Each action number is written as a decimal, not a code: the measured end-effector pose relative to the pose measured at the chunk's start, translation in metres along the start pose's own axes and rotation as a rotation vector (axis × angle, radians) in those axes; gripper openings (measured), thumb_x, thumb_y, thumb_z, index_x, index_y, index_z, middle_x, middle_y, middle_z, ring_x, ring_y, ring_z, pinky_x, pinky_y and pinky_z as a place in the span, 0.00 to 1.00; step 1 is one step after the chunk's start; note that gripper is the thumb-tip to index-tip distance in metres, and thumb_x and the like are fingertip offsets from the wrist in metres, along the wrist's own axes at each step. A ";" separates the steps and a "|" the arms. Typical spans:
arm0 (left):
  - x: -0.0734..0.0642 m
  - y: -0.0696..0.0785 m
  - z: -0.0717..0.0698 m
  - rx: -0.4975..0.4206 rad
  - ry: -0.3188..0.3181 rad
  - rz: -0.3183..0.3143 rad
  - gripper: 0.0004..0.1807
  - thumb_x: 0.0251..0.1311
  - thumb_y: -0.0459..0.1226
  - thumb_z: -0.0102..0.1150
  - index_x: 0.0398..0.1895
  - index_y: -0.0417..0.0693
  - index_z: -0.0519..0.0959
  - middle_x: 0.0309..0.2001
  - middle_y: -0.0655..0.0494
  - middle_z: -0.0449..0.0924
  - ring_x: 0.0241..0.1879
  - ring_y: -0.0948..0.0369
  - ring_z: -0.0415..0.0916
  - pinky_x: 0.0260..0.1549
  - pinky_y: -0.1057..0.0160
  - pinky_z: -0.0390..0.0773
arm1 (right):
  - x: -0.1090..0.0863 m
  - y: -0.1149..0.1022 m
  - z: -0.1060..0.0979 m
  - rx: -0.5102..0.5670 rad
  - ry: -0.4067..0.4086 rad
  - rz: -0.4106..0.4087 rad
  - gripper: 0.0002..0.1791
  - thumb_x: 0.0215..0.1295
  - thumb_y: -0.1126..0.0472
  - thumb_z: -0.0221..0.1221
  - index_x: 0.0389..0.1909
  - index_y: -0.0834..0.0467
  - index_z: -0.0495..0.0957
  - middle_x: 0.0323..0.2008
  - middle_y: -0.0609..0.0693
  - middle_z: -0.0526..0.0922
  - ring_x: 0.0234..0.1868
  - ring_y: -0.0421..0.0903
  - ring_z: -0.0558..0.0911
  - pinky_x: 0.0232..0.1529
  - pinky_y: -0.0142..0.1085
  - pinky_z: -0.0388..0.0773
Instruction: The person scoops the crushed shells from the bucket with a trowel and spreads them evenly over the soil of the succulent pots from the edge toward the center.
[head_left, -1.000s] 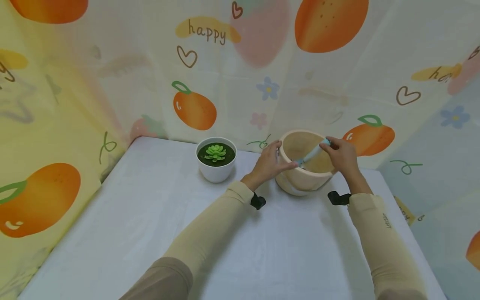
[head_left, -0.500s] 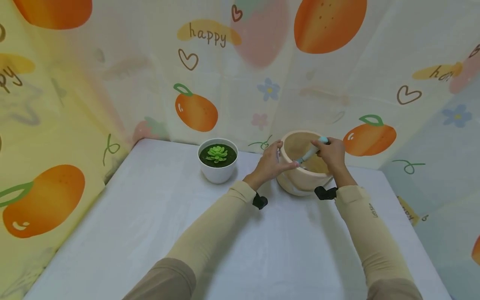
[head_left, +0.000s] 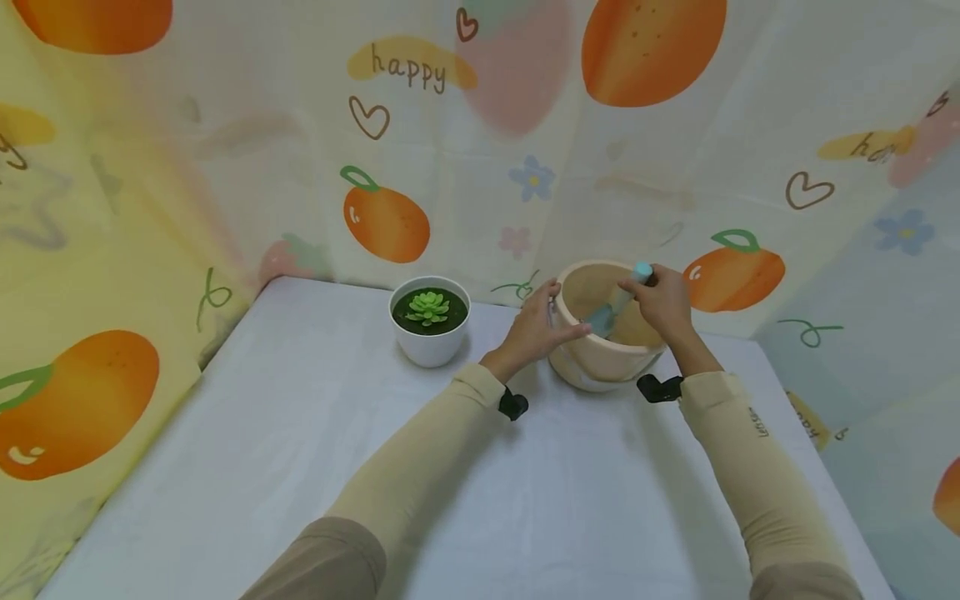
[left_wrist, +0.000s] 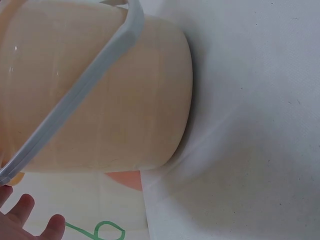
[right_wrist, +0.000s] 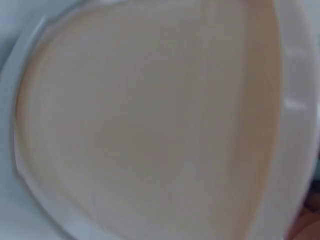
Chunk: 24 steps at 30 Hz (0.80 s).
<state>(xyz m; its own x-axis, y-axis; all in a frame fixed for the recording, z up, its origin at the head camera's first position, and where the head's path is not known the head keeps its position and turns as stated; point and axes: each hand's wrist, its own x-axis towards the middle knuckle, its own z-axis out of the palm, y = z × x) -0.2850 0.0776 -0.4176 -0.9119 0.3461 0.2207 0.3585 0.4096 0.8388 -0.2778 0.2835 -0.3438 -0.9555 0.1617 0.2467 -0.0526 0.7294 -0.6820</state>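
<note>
I have the bucket [head_left: 600, 367] over there on the bench [head_left: 450, 483], at three o'clock in the head view. My right hand [head_left: 666, 302] pinches the blue-handled tool [head_left: 618, 302] — its head slants toward seven o'clock, within the bucket's mouth. My left hand [head_left: 534, 329] — thumb and fingers spread — touches the rim. The potted plant [head_left: 429, 323] sits at nine o'clock from the bucket.

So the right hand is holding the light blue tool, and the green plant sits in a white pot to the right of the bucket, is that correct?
Not quite: the head view shows the green plant in its white pot to the left of the bucket. The right hand is indeed holding the light blue tool.
</note>
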 end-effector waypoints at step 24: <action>0.001 -0.003 0.002 -0.018 0.002 -0.009 0.56 0.51 0.57 0.69 0.77 0.47 0.50 0.77 0.49 0.50 0.76 0.51 0.51 0.70 0.49 0.62 | 0.002 0.029 -0.006 -0.119 -0.276 -0.216 0.15 0.72 0.61 0.54 0.52 0.66 0.68 0.53 0.71 0.77 0.56 0.70 0.77 0.58 0.61 0.73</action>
<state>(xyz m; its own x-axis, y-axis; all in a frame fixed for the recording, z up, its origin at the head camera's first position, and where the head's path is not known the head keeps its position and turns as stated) -0.2870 0.0783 -0.4209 -0.9154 0.3411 0.2139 0.3466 0.3972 0.8498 -0.2795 0.3090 -0.3596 -0.9691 -0.1780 0.1706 -0.2433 0.8018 -0.5458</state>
